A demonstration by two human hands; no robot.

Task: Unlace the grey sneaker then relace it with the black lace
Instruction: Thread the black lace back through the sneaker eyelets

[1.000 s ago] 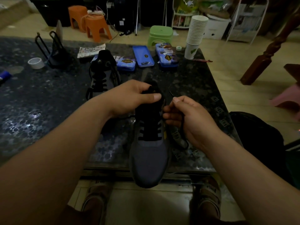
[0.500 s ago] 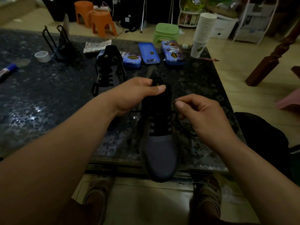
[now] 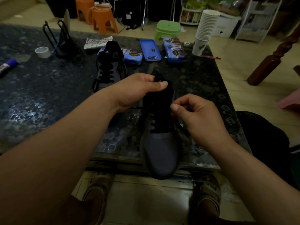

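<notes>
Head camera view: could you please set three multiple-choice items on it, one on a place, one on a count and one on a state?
1. Where does the second sneaker stand?
A. On the table, beyond the left hand
B. On the floor by a chair
C. On the person's lap

2. How many orange stools stand beyond the table?
A. One
B. Two
C. Four

3. What is the left hand doing with the grey sneaker?
A. Resting flat on its toe
B. Gripping its tongue
C. Not touching it

Answers:
1 A: it sits on the dark table top, behind the left hand.
2 B: two stand side by side on the floor.
3 B: thumb and fingers curl round the tongue, while the right hand pinches the black lace.
</notes>
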